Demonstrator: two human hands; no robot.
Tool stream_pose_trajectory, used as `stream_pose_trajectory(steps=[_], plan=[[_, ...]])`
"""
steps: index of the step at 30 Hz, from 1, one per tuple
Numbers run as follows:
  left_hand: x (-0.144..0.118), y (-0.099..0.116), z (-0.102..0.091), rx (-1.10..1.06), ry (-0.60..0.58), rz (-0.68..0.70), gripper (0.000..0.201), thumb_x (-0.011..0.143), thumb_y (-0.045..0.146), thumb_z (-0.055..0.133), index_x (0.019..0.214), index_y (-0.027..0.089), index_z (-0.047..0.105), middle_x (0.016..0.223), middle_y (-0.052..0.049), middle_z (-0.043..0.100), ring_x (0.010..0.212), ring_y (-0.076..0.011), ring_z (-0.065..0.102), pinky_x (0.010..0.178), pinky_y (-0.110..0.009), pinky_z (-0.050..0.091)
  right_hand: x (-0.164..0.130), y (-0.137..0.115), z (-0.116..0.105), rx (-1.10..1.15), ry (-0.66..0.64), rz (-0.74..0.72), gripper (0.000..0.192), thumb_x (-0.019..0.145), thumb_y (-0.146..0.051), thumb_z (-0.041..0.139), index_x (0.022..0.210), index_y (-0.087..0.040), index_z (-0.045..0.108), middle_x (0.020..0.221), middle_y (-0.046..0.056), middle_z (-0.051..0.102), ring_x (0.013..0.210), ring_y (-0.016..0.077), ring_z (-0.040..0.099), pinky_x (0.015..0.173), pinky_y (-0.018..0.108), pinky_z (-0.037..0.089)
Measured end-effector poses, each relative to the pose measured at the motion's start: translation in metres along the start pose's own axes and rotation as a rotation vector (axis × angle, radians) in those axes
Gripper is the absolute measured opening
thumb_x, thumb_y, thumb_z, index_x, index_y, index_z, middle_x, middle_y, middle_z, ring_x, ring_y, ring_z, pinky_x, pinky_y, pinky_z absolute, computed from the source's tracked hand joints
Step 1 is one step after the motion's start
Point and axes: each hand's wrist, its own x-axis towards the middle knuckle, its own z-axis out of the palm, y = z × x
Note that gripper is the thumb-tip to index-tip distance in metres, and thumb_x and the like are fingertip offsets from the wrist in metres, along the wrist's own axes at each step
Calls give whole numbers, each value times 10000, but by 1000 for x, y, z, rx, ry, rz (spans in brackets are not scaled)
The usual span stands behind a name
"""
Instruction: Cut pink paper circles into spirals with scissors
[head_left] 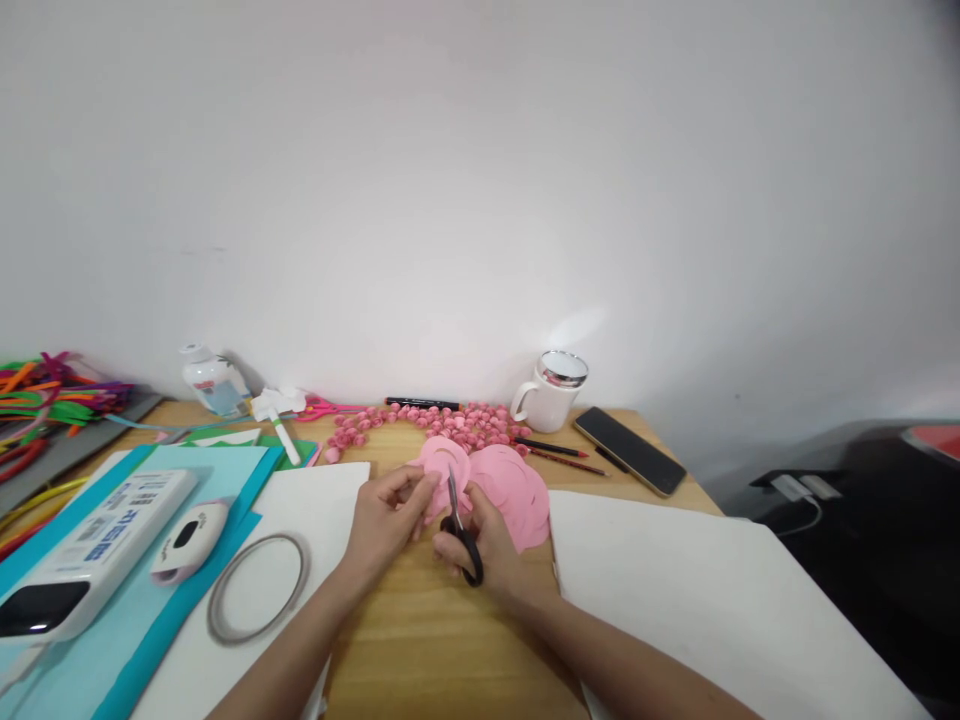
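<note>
My left hand (394,510) pinches a round piece of pink paper (442,457) by its left side. In my right hand (484,540) is a pair of scissors (453,495) with dark handles, its blades pointing up and lying over that paper. Whether the blades are apart cannot be made out. Just right of the scissors, a pile of pink paper circles (517,490) lies on the wooden table (442,650). Behind the paper, many small rolled pink paper pieces (472,425) are strewn.
A white mug (547,395), two pencils (562,455) and a phone (630,450) stand or lie at the back right. White sheets (697,590) cover the right. On the left are a tape roll (256,588), a power bank (97,555), blue paper (225,470) and a white bottle (214,380).
</note>
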Motion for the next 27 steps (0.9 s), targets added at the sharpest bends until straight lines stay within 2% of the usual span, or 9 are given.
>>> stream_pose_trajectory(steps=[4, 10, 15, 21, 27], plan=[[-1, 0, 0, 35, -36, 0, 331, 761, 369, 585, 507, 163, 530, 382, 67, 452, 313, -50, 381, 351, -166, 292, -1, -1, -2, -11, -42, -16, 405, 658, -364, 681, 819, -236, 333, 506, -114, 453, 372, 62, 380, 358, 160, 264], [-1, 4, -1, 99, -137, 16, 351, 758, 367, 567, 474, 167, 517, 350, 65, 424, 333, -57, 348, 360, -171, 270, 0, -5, -3, 22, 1, -99, 435, 605, -329, 727, 836, -226, 372, 619, -71, 472, 533, 97, 439, 493, 206, 349], [0, 3, -1, 109, -85, 20, 305, 744, 377, 576, 523, 167, 562, 364, 67, 434, 332, -58, 345, 351, -174, 261, 0, -7, -3, -27, 24, -33, 407, 622, -334, 699, 860, -223, 389, 583, -81, 460, 484, 87, 394, 429, 189, 284], [2, 3, -3, 49, -23, -10, 281, 733, 374, 601, 543, 168, 574, 357, 79, 424, 304, -57, 355, 337, -177, 273, -1, -5, -3, -35, 12, -29, 359, 645, -300, 670, 806, -228, 357, 522, -103, 457, 408, 65, 378, 376, 164, 265], [2, 1, -5, 8, 15, -26, 241, 742, 360, 599, 598, 167, 594, 359, 79, 424, 308, -58, 361, 331, -168, 281, 1, 5, -3, -22, 13, 11, 365, 665, -296, 642, 894, -228, 365, 501, -111, 491, 339, 54, 374, 319, 144, 242]])
